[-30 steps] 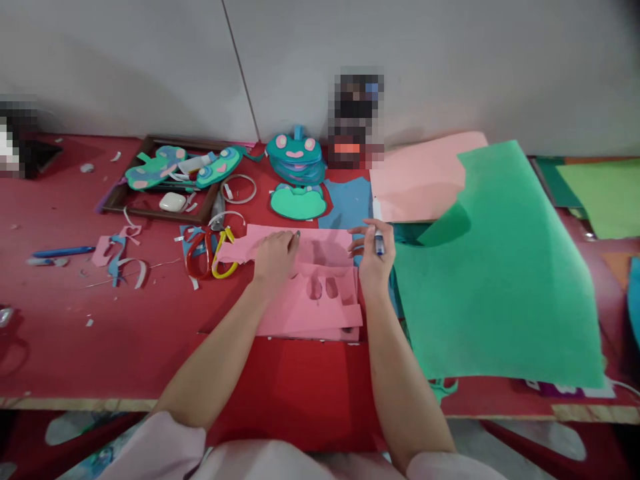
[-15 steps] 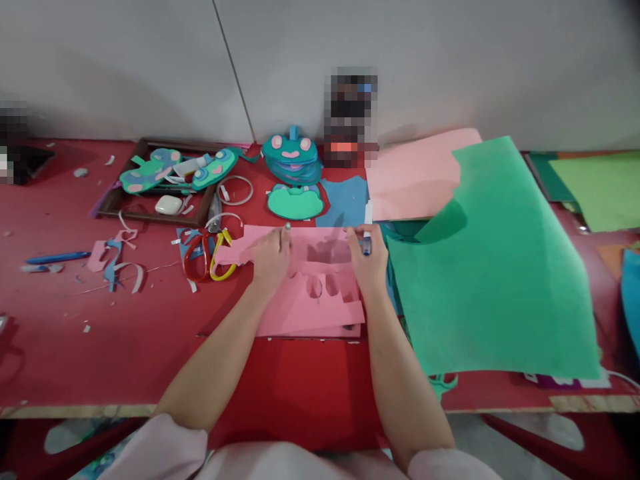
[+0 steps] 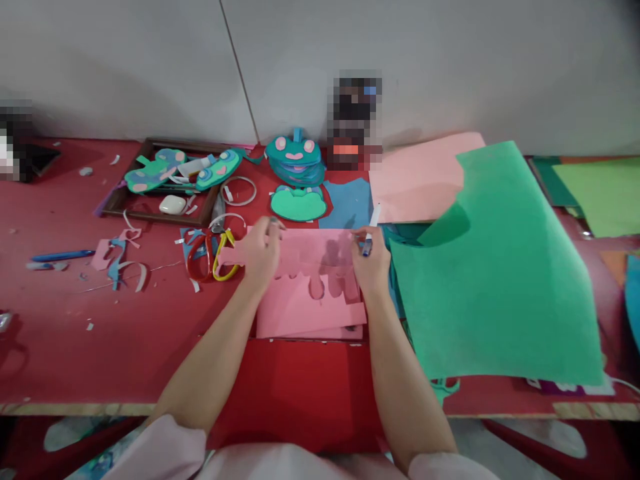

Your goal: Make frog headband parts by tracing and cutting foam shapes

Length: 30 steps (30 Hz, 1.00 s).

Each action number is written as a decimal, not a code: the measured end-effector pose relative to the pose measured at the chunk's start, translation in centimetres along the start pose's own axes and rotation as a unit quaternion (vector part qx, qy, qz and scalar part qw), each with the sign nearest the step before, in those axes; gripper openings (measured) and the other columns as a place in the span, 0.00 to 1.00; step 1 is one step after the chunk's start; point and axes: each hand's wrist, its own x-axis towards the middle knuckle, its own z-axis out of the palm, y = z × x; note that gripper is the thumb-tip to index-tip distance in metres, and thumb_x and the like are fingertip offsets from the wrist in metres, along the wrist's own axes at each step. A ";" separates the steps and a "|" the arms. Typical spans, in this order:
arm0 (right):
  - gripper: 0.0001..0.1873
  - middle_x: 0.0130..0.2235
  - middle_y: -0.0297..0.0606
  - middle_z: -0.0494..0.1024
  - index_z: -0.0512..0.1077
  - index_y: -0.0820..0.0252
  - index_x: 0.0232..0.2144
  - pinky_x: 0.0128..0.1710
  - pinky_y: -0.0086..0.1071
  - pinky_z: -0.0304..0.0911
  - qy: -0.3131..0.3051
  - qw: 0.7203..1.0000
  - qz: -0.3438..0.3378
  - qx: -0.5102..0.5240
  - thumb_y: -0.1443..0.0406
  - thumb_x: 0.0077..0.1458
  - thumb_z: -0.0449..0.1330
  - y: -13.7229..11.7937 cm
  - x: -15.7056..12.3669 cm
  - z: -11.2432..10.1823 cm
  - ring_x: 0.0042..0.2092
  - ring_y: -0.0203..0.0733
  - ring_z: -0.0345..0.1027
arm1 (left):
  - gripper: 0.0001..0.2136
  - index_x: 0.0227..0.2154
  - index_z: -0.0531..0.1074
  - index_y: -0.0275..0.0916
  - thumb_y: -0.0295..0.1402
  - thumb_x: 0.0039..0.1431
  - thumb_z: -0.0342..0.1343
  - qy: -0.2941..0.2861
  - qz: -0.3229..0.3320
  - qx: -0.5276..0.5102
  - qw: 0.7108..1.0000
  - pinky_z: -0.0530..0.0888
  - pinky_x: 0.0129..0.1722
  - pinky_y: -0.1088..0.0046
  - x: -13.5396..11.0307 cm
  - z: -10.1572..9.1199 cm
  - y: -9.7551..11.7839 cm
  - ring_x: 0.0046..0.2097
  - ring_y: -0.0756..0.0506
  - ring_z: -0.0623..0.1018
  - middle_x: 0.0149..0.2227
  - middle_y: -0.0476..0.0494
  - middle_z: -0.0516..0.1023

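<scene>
A pink foam sheet [image 3: 305,303] with cut-out holes lies on the red table [image 3: 100,333] in front of me. My left hand [image 3: 260,257] is closed on the upper left part of a pink foam piece [image 3: 310,250] and lifts it slightly. My right hand [image 3: 373,260] grips that piece's right end and also holds a pen [image 3: 371,230] with a white body and blue tip.
A big green foam sheet [image 3: 500,280] lies at the right over a light pink sheet [image 3: 420,177]. Red and yellow scissors [image 3: 213,257] lie left of my hand. Frog-shaped foam cut-outs [image 3: 295,160], a brown tray [image 3: 125,203], tape rings and scraps sit behind.
My left hand shifted left and curled onto the pink piece. My right hand came down to its right edge with the pen. The piece's top edge has risen a little.
</scene>
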 end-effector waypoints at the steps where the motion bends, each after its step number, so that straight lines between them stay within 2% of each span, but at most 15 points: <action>1: 0.06 0.33 0.36 0.75 0.67 0.55 0.36 0.37 0.35 0.63 0.003 1.000 0.000 -0.008 0.65 0.52 0.54 0.1 0.0 0.0 0.34 0.40 0.69 | 0.11 0.26 0.66 0.40 0.33 0.63 0.44 -0.046 0.031 0.035 0.998 0.68 0.36 0.69 -0.7 0.5 0.7 0.32 0.47 0.73 0.27 0.47 0.73; 3: 0.08 0.35 0.39 0.76 0.67 0.55 0.37 0.40 0.38 0.64 0.006 1.000 -0.007 -0.027 0.66 0.52 0.54 0.2 -0.1 0.2 0.37 0.42 0.70 | 0.11 0.24 0.66 0.40 0.32 0.61 0.46 -0.165 0.090 0.097 0.977 0.67 0.37 0.68 -1.9 1.5 1.9 0.34 0.45 0.72 0.28 0.45 0.72; 5: 0.10 0.40 0.43 0.76 0.66 0.55 0.39 0.44 0.42 0.64 0.000 0.999 -0.021 -0.041 0.66 0.51 0.54 0.1 -0.3 0.3 0.42 0.45 0.70 | 0.10 0.24 0.68 0.40 0.30 0.60 0.48 -0.302 0.137 0.107 0.937 0.67 0.39 0.68 -2.8 2.3 2.7 0.34 0.45 0.73 0.28 0.45 0.73; 7: 0.11 0.45 0.45 0.76 0.66 0.55 0.39 0.47 0.44 0.64 -0.016 0.999 -0.028 -0.038 0.66 0.51 0.55 -0.1 -0.4 0.4 0.46 0.46 0.70 | 0.10 0.24 0.69 0.40 0.30 0.60 0.47 -0.347 0.151 0.127 0.917 0.67 0.41 0.65 -3.1 2.9 3.0 0.35 0.43 0.74 0.29 0.42 0.74; 9: 0.12 0.48 0.45 0.75 0.65 0.54 0.39 0.48 0.44 0.64 -0.029 0.999 -0.020 -0.021 0.66 0.50 0.56 -0.3 -0.5 0.5 0.48 0.47 0.70 | 0.11 0.26 0.70 0.39 0.30 0.61 0.45 -0.354 0.154 0.142 0.911 0.67 0.41 0.64 -3.1 3.2 2.8 0.35 0.42 0.74 0.29 0.41 0.75; 14: 0.13 0.52 0.47 0.73 0.64 0.54 0.39 0.45 0.42 0.66 -0.030 0.998 0.009 0.048 0.65 0.48 0.58 -0.4 -0.6 0.6 0.46 0.44 0.72 | 0.11 0.25 0.70 0.40 0.29 0.60 0.45 -0.349 0.137 0.119 0.919 0.67 0.39 0.63 -2.8 3.1 2.2 0.35 0.41 0.74 0.28 0.41 0.74; 19: 0.12 0.53 0.48 0.73 0.64 0.54 0.37 0.44 0.40 0.65 0.012 1.000 0.019 0.009 0.65 0.47 0.58 -0.7 -0.4 0.3 0.50 0.45 0.70 | 0.12 0.25 0.70 0.39 0.31 0.61 0.44 -0.348 0.127 0.113 0.922 0.68 0.39 0.63 -2.8 3.1 2.4 0.35 0.41 0.75 0.28 0.41 0.75; 22: 0.12 0.54 0.48 0.72 0.64 0.54 0.37 0.41 0.38 0.66 -0.002 1.000 0.009 0.006 0.64 0.48 0.58 -1.2 -0.6 0.0 0.47 0.45 0.72 | 0.12 0.27 0.71 0.38 0.29 0.61 0.44 -0.355 0.137 0.146 0.913 0.69 0.39 0.64 -2.8 2.8 2.7 0.35 0.42 0.75 0.30 0.41 0.76; 26: 0.12 0.55 0.48 0.72 0.63 0.53 0.38 0.46 0.41 0.64 -0.028 0.999 -0.016 0.033 0.63 0.50 0.59 -1.7 -0.9 0.1 0.50 0.46 0.71 | 0.10 0.31 0.72 0.37 0.26 0.58 0.45 -0.355 0.145 0.174 0.907 0.69 0.39 0.67 -2.6 2.6 2.9 0.36 0.43 0.76 0.32 0.42 0.77; 30: 0.13 0.56 0.46 0.70 0.63 0.53 0.37 0.46 0.41 0.64 -0.015 0.997 0.026 0.068 0.65 0.48 0.59 -1.3 -0.8 0.4 0.50 0.46 0.70 | 0.11 0.29 0.72 0.38 0.28 0.60 0.44 -0.356 0.149 0.175 0.906 0.68 0.38 0.68 -2.5 2.8 2.5 0.36 0.44 0.76 0.31 0.43 0.77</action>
